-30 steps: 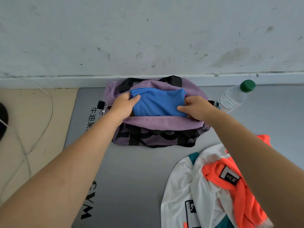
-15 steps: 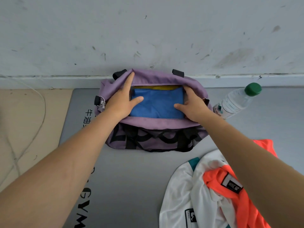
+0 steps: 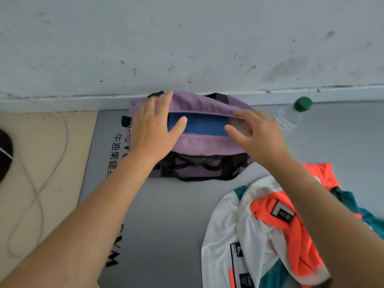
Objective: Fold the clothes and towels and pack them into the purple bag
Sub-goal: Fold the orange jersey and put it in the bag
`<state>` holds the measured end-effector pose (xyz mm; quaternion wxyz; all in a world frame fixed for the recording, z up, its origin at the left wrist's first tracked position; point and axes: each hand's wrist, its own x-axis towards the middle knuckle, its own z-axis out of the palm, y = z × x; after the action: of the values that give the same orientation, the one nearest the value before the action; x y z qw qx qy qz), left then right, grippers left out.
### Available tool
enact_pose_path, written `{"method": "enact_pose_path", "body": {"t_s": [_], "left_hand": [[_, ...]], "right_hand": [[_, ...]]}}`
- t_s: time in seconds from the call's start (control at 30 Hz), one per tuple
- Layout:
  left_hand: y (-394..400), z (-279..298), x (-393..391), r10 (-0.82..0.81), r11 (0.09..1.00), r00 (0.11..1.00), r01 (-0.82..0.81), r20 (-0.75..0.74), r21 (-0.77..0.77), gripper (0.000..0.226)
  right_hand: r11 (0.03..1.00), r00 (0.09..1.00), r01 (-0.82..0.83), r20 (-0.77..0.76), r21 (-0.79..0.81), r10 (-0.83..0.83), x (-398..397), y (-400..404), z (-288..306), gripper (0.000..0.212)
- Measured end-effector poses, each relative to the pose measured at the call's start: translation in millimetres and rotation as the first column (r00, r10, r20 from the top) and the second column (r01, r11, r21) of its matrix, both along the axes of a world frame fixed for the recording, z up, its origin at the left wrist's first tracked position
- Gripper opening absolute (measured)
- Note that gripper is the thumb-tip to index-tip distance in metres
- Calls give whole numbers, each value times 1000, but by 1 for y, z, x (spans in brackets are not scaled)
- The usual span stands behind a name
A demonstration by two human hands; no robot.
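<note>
**A:** What lies closest to the person?

**B:** At the near right corner of the grey mat (image 3: 170, 221), a crumpled white, orange and teal jersey (image 3: 268, 235) lies unfolded, partly under the right forearm. Black lettering runs along the mat's left edge.

**A:** And beyond that?

**B:** Both bare arms reach forward to the purple bag (image 3: 199, 146), which sits at the mat's far edge against the wall's baseboard (image 3: 62, 101). Its top opening gapes as a narrow slit, and a folded blue cloth (image 3: 199, 124) shows inside it.

**A:** What are the hands doing?

**B:** The left hand (image 3: 154, 126) lies flat on the bag's left end, fingers straight, thumb resting across the blue cloth. The right hand (image 3: 256, 134) is at the right end of the opening, fingers spread and loosely bent, fingertips touching the bag's upper lip; it is blurred, and it clamps nothing that I can see.

**A:** Anything else?

**B:** A clear water bottle (image 3: 291, 117) with a green cap lies just right of the bag. A thin white cable (image 3: 41, 183) loops over the beige floor left of the mat.
</note>
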<state>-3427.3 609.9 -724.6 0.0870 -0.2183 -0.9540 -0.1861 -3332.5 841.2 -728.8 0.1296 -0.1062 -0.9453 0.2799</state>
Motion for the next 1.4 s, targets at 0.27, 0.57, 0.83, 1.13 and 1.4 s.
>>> {"method": "enact_pose_path", "body": {"t_s": [0.27,0.57,0.83,1.13,1.4], "left_hand": [[87,-29,136,-136,980,729,1,671,197,16],[102,-65,243,-156,971,301,-129,941,202,17],[124,53,246,-420,808,398,-247,816,536,24],[170,194,267,-656,633,354,-222,666,741,49],[132,309,253,-490,503,749,-176,446,846,23]], "right_hand": [[886,782,462,451,44,-430,164,37,-55,43],[876,759,477,537,-73,-369,234,62,-61,35],[801,853,522,189,-294,-487,202,53,48,28],[651,882,350,2,-673,-472,215,60,221,22],[485,992,-107,-126,-868,-5,242,48,345,31]]}}
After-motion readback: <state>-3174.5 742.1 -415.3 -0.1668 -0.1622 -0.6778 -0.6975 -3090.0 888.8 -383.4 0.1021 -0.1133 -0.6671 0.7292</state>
